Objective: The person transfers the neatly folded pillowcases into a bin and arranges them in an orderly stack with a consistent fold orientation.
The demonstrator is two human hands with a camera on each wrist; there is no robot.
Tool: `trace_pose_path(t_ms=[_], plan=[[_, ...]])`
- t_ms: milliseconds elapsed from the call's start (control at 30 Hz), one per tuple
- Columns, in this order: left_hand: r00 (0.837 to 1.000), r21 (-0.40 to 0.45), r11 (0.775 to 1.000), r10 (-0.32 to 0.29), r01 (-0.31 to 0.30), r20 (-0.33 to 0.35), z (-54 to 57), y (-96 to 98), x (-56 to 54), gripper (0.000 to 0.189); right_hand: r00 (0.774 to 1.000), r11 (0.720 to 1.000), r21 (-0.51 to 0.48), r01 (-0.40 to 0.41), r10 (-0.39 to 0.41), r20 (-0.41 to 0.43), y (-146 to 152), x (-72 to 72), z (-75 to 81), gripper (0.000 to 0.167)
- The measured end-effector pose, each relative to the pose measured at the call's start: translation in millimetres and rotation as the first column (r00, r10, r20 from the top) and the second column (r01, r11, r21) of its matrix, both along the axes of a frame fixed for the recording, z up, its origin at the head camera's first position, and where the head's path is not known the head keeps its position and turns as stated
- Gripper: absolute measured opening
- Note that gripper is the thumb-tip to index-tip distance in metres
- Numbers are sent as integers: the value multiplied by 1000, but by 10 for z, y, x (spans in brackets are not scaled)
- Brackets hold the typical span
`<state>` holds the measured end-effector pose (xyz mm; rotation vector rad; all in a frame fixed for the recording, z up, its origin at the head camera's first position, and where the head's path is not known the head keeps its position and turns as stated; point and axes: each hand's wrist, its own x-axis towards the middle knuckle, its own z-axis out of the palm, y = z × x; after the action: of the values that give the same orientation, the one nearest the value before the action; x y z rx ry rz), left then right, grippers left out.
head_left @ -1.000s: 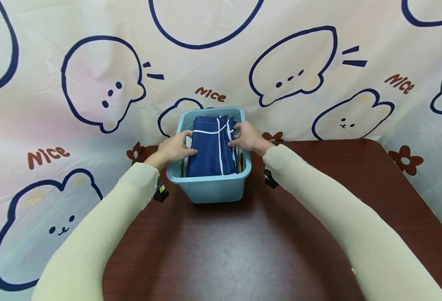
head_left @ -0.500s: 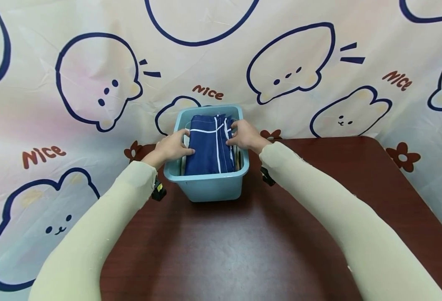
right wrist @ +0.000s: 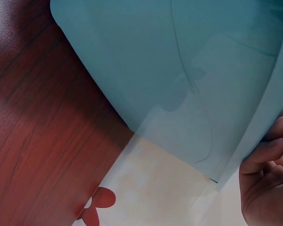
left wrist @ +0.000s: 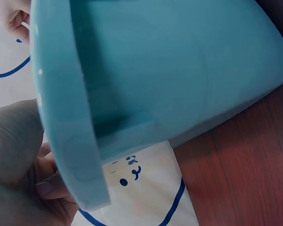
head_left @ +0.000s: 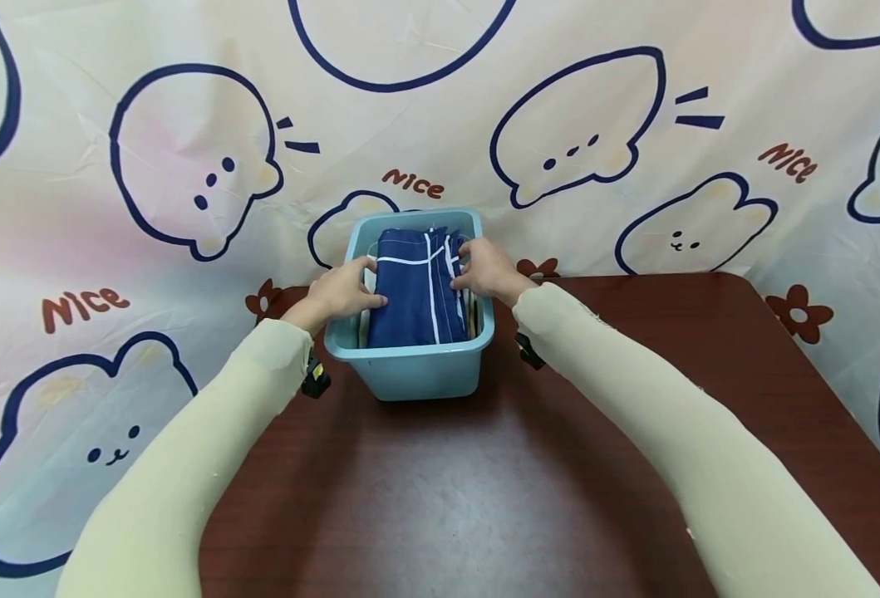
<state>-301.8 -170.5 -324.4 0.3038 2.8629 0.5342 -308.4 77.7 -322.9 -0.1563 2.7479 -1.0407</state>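
A folded navy blue garment (head_left: 404,303) with white stripes lies in a light blue plastic bin (head_left: 426,375), on top of paler items whose edges barely show. At the garment's left side, my left hand (head_left: 339,291) holds its edge, thumb on the cloth. My right hand (head_left: 489,270) grips the opposite edge near the white stripes. Both wrist views mostly show the outside of the bin. Curled fingers of the left hand (left wrist: 19,165) show past its rim in the left wrist view, as do those of the right hand (right wrist: 270,183) in the right wrist view. The fingertips' contact is partly hidden.
The bin stands on a dark reddish-brown wooden table (head_left: 425,498), near its back edge. Right behind it hangs a pale printed cloth (head_left: 425,133) with cartoon figures. A black wrist camera (head_left: 316,378) sits under the left sleeve, close to the bin.
The head view has shifted slightly. Hands, garment and bin keep almost the same places relative to each other.
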Motion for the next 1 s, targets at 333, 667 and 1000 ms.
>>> trace_pose_path(t_ms=[333, 667, 1000], plan=[[1000, -13, 1000, -8, 8, 1, 0, 5, 16, 57, 999, 999, 31, -38, 37, 7, -1, 32, -1, 63], [1000, 84, 996, 14, -13, -15, -11, -35, 52, 48, 994, 996, 30, -85, 87, -71, 16, 41, -42, 54], [1000, 217, 976, -13, 14, -4, -56, -85, 14, 44, 995, 969, -226, -99, 88, -56, 178, 12, -113, 41]])
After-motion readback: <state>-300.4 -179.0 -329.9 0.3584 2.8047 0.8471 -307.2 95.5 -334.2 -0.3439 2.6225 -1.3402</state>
